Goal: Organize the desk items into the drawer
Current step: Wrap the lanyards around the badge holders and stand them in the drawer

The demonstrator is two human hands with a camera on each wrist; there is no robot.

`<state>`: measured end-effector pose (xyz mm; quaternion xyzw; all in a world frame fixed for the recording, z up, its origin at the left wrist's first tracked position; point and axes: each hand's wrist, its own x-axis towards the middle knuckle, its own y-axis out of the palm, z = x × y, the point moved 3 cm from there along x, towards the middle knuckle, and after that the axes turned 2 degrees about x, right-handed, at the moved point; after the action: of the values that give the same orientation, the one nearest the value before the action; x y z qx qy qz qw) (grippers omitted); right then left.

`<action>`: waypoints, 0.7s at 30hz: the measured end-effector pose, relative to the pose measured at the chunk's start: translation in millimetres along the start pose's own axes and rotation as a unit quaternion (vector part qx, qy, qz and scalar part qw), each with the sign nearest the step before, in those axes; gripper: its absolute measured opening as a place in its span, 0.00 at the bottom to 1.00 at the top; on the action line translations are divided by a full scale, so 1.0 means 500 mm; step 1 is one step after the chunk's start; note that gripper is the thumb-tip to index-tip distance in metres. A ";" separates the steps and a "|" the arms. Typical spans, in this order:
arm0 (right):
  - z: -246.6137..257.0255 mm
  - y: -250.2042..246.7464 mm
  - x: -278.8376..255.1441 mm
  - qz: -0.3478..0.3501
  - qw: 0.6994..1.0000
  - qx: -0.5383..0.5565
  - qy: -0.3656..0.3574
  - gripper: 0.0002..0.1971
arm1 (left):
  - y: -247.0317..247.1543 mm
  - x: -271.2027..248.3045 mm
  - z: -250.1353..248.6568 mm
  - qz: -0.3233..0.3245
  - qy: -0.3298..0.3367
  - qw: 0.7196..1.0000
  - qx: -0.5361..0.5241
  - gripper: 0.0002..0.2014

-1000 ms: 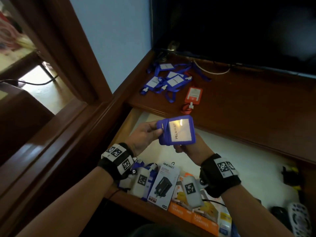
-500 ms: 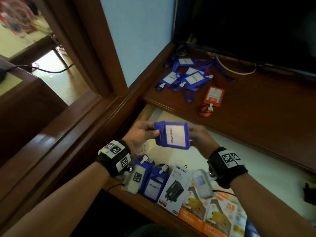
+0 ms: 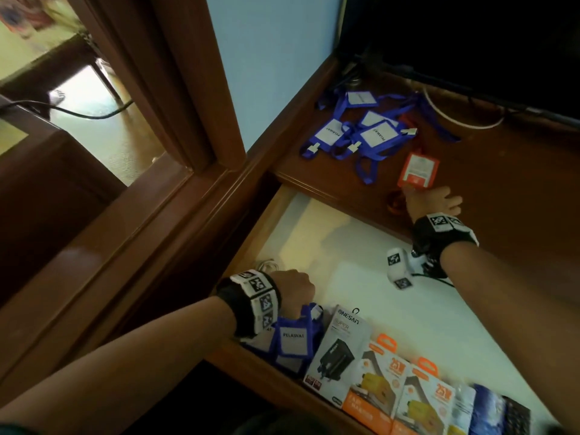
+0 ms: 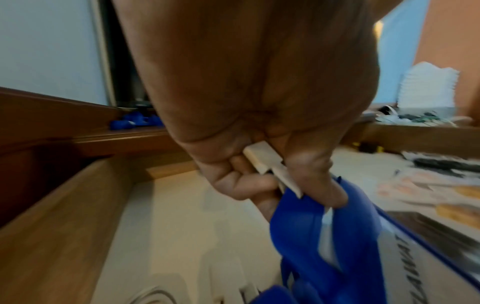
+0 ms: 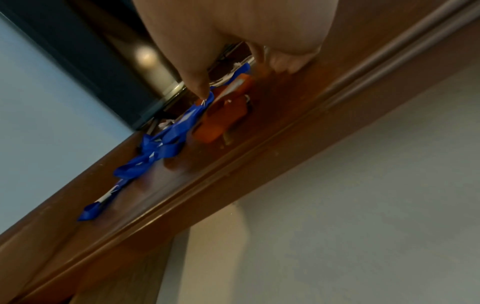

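Note:
The drawer (image 3: 345, 246) stands pulled out below the wooden desk top (image 3: 502, 199). My left hand (image 3: 296, 290) is down in its front left corner. There it grips the white clip (image 4: 262, 158) and blue strap (image 4: 306, 216) of a blue badge holder (image 3: 293, 339) marked PELAWAT. My right hand (image 3: 431, 200) reaches over the desk edge, thumb tip at the lower edge of an orange badge holder (image 3: 417, 169), fingers loose and holding nothing. In the right wrist view the hand (image 5: 241, 78) hovers over the orange holder (image 5: 221, 117). Several blue badge holders (image 3: 373, 136) lie tangled behind it.
A black charger box (image 3: 340, 353) and orange boxes (image 3: 379, 387) line the drawer's front edge. A coiled white cable (image 3: 266, 265) lies in the drawer's left corner. A dark screen (image 3: 470, 36) and a white cable (image 3: 461, 120) sit at the desk's back. A wooden door frame (image 3: 175, 105) stands left.
Both hands held the blue badge holder above the drawer. The left hand has lowered it into the front left corner; the right hand let go and reached to the orange holder.

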<state>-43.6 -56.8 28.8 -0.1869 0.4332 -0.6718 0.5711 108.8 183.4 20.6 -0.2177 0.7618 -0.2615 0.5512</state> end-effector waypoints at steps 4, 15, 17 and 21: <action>0.020 0.018 0.005 0.009 0.999 -0.031 0.018 0.45 | 0.022 0.038 -0.033 0.024 0.034 0.997 0.070 0.17; 0.016 0.015 0.035 0.009 0.998 0.005 0.068 0.40 | 0.056 0.084 -0.055 0.032 0.032 0.995 0.085 0.13; 0.013 0.011 0.036 0.006 0.997 0.024 0.078 0.39 | 0.053 0.086 -0.058 0.025 0.040 0.995 0.085 0.17; -0.006 0.001 0.036 0.006 0.997 0.049 0.057 0.34 | 0.050 0.089 -0.053 0.028 0.021 0.996 0.087 0.14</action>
<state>-50.5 -72.5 22.5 -0.1172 0.4327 -0.6983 0.5580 69.1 179.2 -20.9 -0.1420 0.7536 -0.3155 0.5589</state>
